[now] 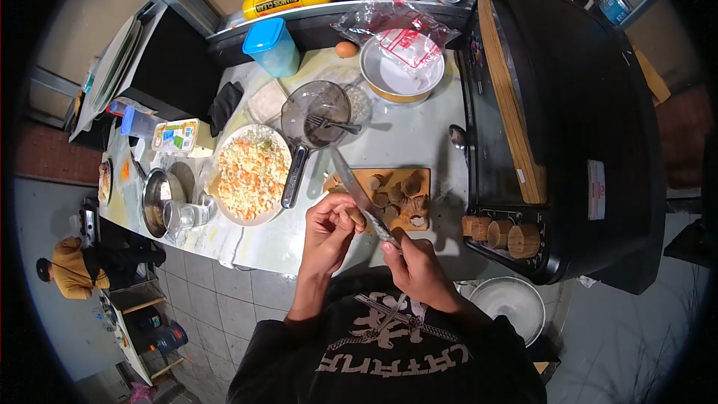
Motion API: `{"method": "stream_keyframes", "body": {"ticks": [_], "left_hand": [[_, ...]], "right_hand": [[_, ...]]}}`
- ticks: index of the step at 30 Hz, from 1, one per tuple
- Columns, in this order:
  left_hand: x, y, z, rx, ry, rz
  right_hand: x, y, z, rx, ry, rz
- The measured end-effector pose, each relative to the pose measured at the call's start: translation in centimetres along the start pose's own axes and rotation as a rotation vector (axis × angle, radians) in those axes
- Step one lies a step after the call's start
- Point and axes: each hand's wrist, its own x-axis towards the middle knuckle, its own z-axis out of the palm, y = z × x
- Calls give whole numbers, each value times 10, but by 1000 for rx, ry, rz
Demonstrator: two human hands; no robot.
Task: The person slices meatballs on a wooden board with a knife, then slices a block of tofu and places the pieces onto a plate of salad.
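My right hand (413, 263) is closed round the handle of a kitchen knife (350, 179), whose blade points away from me, up and to the left. Between the fingers of my left hand (326, 236) a small brown piece (359, 219) is pinched, close beside the blade. Both hands are in front of my chest, at the near edge of a wooden cutting board (423, 179). Several brown, rounded chunks (410, 184) lie on the board, and one near its right corner shows a pale inside.
Left of the board are a plate of chopped food (253, 172) and a dark pan (299, 172) holding a fork (333, 124). A cake tin (389, 88) stands behind. A large black oven (583, 135) borders the right. Another person (78, 268) is far left.
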Motion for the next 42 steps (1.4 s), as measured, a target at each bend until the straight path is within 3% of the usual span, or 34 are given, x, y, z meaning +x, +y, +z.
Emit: {"method": "stream_keyframes", "body": {"ticks": [11, 24, 35, 42], "left_hand": [[-9, -4, 11, 157, 48, 40], [-13, -6, 1, 85, -5, 97], [-8, 15, 14, 379, -43, 107], [-8, 18, 18, 413, -41, 115]], "right_hand": [[2, -12, -5, -37, -23, -24], [0, -14, -6, -60, -77, -98], [-5, -6, -4, -154, -102, -123], [-6, -11, -6, -159, -124, -105]]}}
